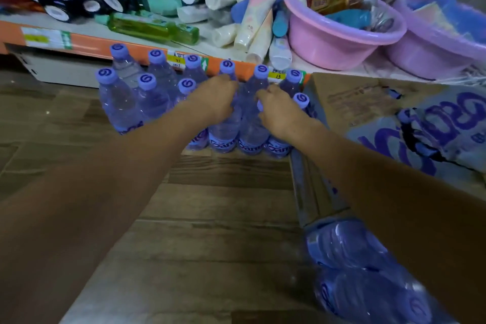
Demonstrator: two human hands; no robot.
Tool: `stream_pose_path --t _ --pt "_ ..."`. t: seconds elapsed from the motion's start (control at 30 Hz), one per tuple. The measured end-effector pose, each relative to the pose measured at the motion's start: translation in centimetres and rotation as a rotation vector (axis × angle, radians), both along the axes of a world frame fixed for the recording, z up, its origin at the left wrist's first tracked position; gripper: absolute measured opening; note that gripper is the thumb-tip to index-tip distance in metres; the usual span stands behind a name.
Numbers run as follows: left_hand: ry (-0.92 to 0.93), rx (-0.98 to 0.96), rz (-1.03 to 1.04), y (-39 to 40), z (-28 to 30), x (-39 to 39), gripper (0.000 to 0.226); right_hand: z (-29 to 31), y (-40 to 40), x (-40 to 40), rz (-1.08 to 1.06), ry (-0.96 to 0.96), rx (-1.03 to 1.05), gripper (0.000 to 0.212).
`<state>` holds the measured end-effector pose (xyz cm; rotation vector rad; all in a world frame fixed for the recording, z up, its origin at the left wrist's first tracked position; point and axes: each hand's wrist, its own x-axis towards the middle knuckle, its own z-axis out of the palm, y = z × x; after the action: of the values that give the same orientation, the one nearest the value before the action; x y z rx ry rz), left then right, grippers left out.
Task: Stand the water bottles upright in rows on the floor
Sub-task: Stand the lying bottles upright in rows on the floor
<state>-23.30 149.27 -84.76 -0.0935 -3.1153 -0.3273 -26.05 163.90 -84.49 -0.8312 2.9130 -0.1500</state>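
Bottles [157, 102] stand upright, caps up, in two rows at twelve o'clock against the shelf edge [100, 46]. Left hand [214, 101] and right hand [278, 110] each clasp a front-row bottle. Bare floor [223, 192] lies open toward six.

Bare wooden floor [215, 218] lies open in front of the standing bottles [147, 102]. A cardboard box [342, 102] and wrapped bottle pack [363, 271] close the right side; the shelf edge [105, 46] blocks behind.

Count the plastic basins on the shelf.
2. A pink basin sits right of the tubes; a purple basin stands beside it at the right edge. Others could lie beyond the frame.
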Motion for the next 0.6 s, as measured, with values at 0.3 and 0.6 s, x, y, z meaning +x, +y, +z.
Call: stream_pose_path --t 0.3,0.6 --pt "0.003 -0.072 -0.093 2.2 -0.3 8.1 0.033 1.9 3.6 6.6 0.142 -0.101 0.032 0.036" --pt "-0.322 -0.182 -0.398 10.6 7.3 19.8 0.047 10.1 14.8 18.5 0.299 -0.375 -0.144 0.022"
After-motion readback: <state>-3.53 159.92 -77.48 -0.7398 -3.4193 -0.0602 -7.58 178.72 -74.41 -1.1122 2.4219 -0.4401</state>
